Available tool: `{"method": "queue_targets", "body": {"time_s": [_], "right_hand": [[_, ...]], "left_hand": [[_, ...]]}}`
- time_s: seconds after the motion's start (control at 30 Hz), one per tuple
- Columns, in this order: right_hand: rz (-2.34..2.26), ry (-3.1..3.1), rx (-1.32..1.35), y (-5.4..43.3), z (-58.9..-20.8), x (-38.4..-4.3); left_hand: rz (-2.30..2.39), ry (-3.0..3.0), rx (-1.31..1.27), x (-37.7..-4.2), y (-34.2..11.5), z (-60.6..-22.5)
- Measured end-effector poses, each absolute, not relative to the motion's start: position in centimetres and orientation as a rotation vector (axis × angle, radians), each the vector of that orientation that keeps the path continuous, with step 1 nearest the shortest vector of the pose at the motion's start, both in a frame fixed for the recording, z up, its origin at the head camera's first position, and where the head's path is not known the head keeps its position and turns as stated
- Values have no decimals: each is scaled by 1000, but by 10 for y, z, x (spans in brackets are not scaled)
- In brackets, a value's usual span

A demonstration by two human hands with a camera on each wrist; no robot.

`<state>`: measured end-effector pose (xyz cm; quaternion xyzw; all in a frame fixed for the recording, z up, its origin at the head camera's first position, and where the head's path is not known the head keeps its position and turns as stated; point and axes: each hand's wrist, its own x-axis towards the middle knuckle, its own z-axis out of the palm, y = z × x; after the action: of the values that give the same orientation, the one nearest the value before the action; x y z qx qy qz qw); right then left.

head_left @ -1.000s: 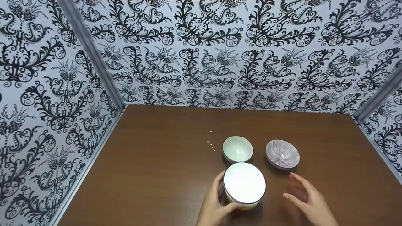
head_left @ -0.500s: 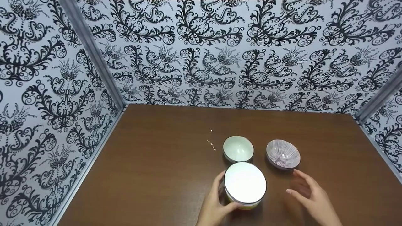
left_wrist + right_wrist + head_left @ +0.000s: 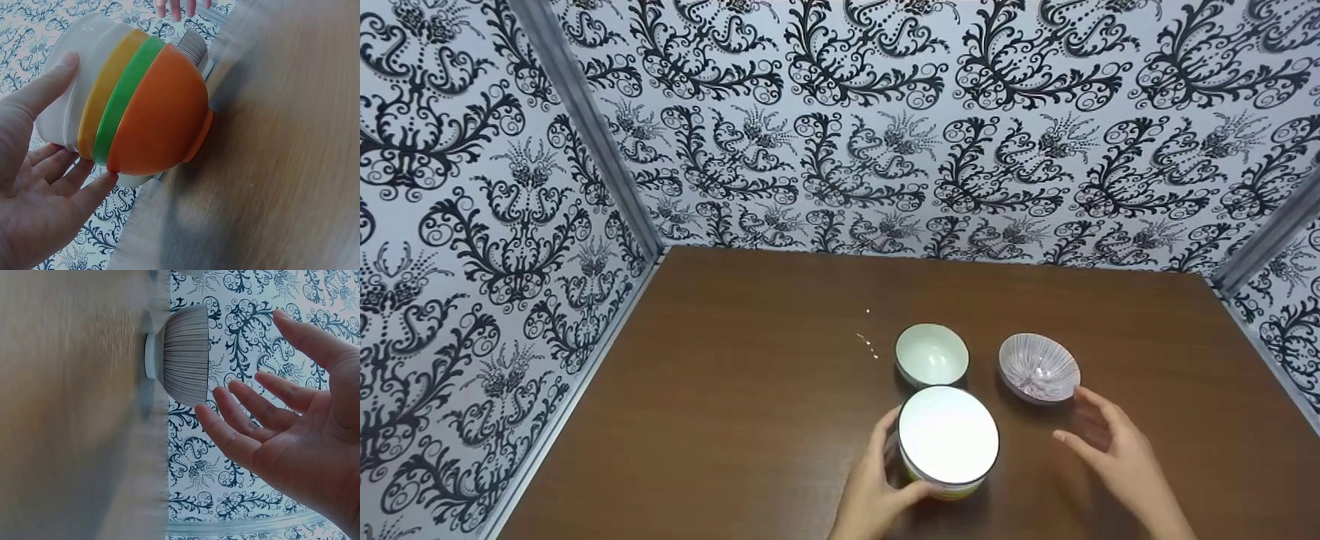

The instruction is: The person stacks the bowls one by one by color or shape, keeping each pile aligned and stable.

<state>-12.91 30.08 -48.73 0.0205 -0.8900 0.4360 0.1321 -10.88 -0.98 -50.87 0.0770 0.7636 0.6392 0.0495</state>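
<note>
My left hand (image 3: 877, 484) grips a stack of nested bowls (image 3: 949, 435) at the table's front, thumb on the near side and fingers around the far left side. In the left wrist view the stack has an orange bowl (image 3: 163, 112) at the bottom, then a green bowl (image 3: 126, 95), a yellow one and white on top. A pale green bowl (image 3: 932, 356) stands just behind the stack. To its right is a small bowl with thin purple-grey stripes (image 3: 1039, 367). My right hand (image 3: 1121, 457) reaches toward that striped bowl, fingers spread, fingertips close by its near right rim, holding nothing.
The brown wooden table (image 3: 720, 390) carries everything. A few small light marks (image 3: 868, 345) lie left of the pale green bowl. Patterned black-and-white walls (image 3: 885, 135) enclose the back and both sides, with grey corner strips (image 3: 585, 120).
My right hand has moved forward and slightly right, its fingertips coming up to the striped bowl's rim. The left hand keeps its grip on the stack; the head view has shifted a little.
</note>
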Motion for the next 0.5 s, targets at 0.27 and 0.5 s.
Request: {"method": "queue_targets", "body": {"time_s": [0.27,0.5], "right_hand": [[1271,-2574,61,309,-485,-141],[1285,-2581,58,314,-487,-147]], "left_hand": [[1968,2305,257,-109,-10,-509],[1982,2287,254,-109,-11,-509]]}}
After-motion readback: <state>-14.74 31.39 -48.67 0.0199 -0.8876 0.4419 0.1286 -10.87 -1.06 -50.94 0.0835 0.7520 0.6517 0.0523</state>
